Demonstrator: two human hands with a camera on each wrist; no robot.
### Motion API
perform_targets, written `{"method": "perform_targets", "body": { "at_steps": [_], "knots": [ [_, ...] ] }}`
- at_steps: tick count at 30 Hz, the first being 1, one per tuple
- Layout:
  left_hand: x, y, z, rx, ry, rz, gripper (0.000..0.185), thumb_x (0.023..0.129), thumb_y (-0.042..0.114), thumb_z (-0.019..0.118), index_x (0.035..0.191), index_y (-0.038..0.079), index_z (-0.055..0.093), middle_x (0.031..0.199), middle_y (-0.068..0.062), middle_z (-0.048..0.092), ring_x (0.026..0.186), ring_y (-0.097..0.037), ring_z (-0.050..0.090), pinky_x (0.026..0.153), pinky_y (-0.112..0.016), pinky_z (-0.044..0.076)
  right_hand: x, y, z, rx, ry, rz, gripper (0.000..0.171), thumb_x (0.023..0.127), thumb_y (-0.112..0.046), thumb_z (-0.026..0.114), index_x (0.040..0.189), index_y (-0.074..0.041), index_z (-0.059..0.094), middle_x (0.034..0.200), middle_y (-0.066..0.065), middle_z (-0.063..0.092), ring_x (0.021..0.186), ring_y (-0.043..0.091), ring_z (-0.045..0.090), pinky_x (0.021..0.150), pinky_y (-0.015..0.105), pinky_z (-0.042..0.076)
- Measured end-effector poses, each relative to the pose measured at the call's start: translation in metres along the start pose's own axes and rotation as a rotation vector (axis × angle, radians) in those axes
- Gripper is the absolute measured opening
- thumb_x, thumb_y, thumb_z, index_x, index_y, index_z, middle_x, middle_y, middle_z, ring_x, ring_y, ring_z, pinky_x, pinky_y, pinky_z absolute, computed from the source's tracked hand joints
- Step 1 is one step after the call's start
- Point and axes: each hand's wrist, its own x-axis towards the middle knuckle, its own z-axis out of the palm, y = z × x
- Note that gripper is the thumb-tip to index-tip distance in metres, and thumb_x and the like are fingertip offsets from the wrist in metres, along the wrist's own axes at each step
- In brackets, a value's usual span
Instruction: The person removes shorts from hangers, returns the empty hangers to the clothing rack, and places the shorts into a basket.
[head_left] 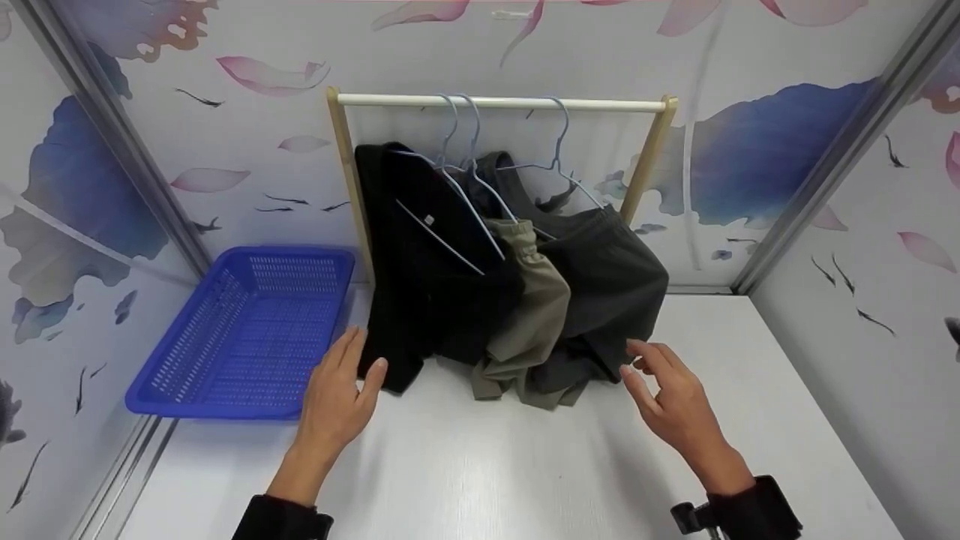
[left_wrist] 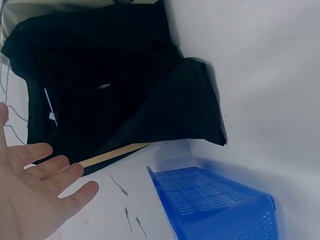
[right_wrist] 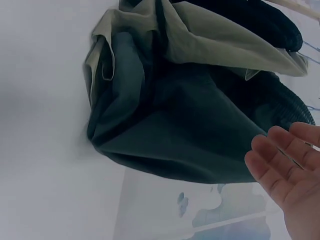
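Note:
My left hand (head_left: 335, 397) hovers over the table between the blue basket and the black garment (head_left: 405, 300), its fingers extended and holding nothing. On the other side my right hand (head_left: 675, 401) is held near the lower edge of the dark grey garment (head_left: 615, 262), fingers relaxed and slightly bent, with nothing in them. Between the dark clothes hangs an olive-khaki garment (head_left: 536, 300) with a gathered waistband. All hang on light blue hangers (head_left: 559, 142) from a small rack (head_left: 510, 103) with wooden legs. Their lower ends rest on the table.
A blue perforated plastic basket (head_left: 262, 352) stands at the left, close to the rack's leg. The white table (head_left: 480, 465) is enclosed by printed panels (head_left: 780, 157) at the back and both sides, joined by metal posts.

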Motion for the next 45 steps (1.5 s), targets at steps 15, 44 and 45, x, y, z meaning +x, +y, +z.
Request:
{"method": "perform_targets", "body": {
  "at_steps": [15, 44, 45],
  "knots": [
    [-0.003, 0.003, 0.016, -0.019, 0.047, 0.013, 0.059, 0.105, 0.031, 0.059, 0.152, -0.002, 0.047, 0.155, -0.024, 0.047, 0.142, -0.043, 0.046, 0.115, -0.061, 0.035, -0.001, -0.013, 0.033, 0.144, 0.050, -0.099, 0.041, 0.086, 0.009, 0.073, 0.126, 0.001, 0.066, 0.109, 0.010, 0.069, 0.085, 0.016, 0.067, 0.078, 0.019, 0.051],
    [0.003, 0.007, 0.027, -0.010, 0.021, -0.003, 0.060, 0.106, 0.033, 0.055, 0.154, -0.002, 0.045, 0.159, -0.022, 0.043, 0.145, -0.042, 0.041, 0.116, -0.063, 0.032, 0.019, -0.041, 0.059, 0.283, -0.044, -0.022, 0.037, 0.094, 0.003, 0.070, 0.131, -0.001, 0.064, 0.123, 0.011, 0.068, 0.103, 0.025, 0.070, 0.087, 0.029, 0.056],
    [0.004, 0.007, 0.027, -0.009, 0.023, 0.001, 0.060, 0.106, 0.033, 0.055, 0.153, -0.002, 0.045, 0.158, -0.022, 0.043, 0.145, -0.043, 0.042, 0.116, -0.063, 0.032, 0.019, -0.042, 0.059, 0.286, -0.047, -0.019, 0.038, 0.095, 0.002, 0.069, 0.132, -0.001, 0.064, 0.124, 0.011, 0.068, 0.104, 0.025, 0.069, 0.088, 0.029, 0.056]
  ]
}}
